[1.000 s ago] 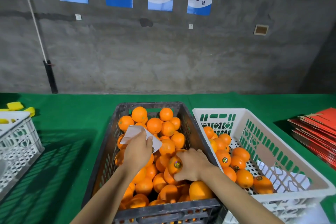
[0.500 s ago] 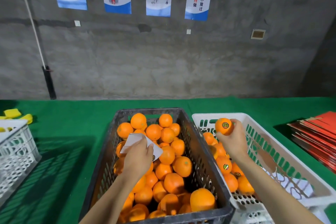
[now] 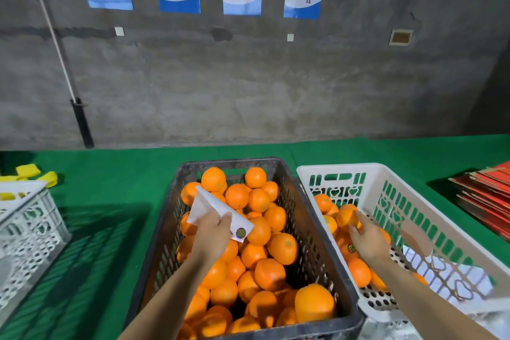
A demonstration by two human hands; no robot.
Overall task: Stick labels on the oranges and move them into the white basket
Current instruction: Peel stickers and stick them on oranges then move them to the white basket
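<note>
- dark crate [image 3: 317,234] centre of worktop [image 3: 116,174], piled with oranges [image 3: 276,273]
- left hand [image 3: 211,237] over that pile; label sheet [image 3: 212,208] pinched in its fingers [image 3: 225,219], running up-left past them
- white basket [image 3: 386,174] touching crate's right side; right hand [image 3: 368,240] inside, fingertips on an orange [image 3: 346,215]
- second basket [image 3: 27,226] far left
- stacked card sheets [image 3: 485,196] far right
</note>
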